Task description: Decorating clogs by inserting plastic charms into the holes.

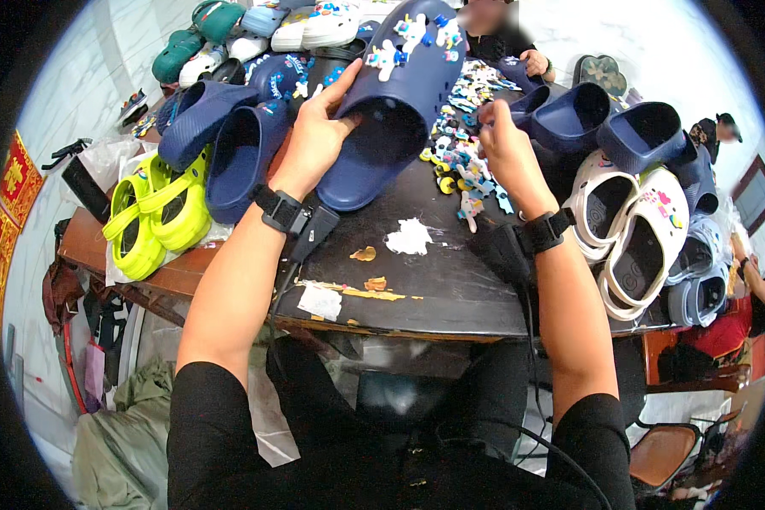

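Note:
My left hand [319, 140] grips a navy blue clog [357, 185] by its side, lifted over the dark table [459, 293]. The clog's heel opening faces me, and its upper carries several white, blue and yellow cartoon charms [412, 36]. To the right of the clog is my right hand [512, 157], fingers curled together; whatever may be in them is hidden. Beneath and beside that hand spreads a pile of small colourful shoe charms [463, 170].
Lime green clogs [172, 208] and navy clogs [238, 166] stand at left. White clogs [642, 251], more navy clogs [574, 117] and light blue clogs [697, 297] line the right. Another person's hand [535, 64] is across the table. Cables hang from my wrist straps.

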The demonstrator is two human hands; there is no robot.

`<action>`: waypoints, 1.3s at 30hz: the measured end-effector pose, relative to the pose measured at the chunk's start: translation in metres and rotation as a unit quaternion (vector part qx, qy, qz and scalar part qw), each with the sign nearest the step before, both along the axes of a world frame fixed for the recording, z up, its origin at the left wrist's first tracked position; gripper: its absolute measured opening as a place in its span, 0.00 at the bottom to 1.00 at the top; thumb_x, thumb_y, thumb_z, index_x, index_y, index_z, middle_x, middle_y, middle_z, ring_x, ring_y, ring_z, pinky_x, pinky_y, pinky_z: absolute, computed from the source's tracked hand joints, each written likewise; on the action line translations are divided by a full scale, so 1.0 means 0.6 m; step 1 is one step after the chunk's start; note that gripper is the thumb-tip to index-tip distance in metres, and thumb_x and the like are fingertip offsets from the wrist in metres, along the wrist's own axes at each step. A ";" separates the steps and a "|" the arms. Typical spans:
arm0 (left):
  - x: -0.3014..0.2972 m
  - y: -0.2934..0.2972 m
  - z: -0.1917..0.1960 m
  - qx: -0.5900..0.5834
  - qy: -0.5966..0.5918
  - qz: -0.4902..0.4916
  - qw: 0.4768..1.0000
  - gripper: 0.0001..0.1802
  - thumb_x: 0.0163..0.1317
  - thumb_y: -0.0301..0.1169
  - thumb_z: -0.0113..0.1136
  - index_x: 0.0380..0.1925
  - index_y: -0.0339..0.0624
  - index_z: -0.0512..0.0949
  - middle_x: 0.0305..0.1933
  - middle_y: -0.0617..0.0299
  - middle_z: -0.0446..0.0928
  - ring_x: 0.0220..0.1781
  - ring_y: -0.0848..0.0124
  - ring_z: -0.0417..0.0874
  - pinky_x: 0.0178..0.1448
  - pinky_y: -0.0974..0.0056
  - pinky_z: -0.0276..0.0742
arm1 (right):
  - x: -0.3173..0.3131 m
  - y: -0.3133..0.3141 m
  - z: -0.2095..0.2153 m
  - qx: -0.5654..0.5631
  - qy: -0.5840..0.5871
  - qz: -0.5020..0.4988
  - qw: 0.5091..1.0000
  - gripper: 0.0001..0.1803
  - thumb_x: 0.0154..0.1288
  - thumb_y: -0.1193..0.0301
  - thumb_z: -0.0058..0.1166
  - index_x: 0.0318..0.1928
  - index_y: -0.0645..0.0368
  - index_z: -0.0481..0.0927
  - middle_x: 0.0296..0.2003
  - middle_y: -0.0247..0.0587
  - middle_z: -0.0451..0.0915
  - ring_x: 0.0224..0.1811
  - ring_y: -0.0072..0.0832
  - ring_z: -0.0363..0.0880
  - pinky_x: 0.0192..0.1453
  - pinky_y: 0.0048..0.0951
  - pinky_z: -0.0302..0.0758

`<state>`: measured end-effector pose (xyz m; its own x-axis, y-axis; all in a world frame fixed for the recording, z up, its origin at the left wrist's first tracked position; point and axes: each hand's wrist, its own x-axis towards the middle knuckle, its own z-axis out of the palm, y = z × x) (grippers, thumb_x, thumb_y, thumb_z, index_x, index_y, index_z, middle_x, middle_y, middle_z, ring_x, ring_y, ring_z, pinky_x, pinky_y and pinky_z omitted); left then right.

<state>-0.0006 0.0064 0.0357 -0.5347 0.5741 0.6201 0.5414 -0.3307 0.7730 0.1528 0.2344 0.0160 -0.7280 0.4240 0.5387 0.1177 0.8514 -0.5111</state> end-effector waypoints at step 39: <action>-0.005 -0.004 -0.012 -0.047 0.188 0.131 0.972 0.39 0.49 0.07 0.53 0.63 0.49 0.73 0.61 0.59 0.78 0.61 0.76 0.75 0.67 0.70 0.65 | 0.009 -0.001 -0.011 0.172 -0.111 -0.133 0.970 0.18 0.69 0.53 0.50 0.44 0.54 0.77 0.36 0.59 0.81 0.42 0.56 0.81 0.45 0.51 0.76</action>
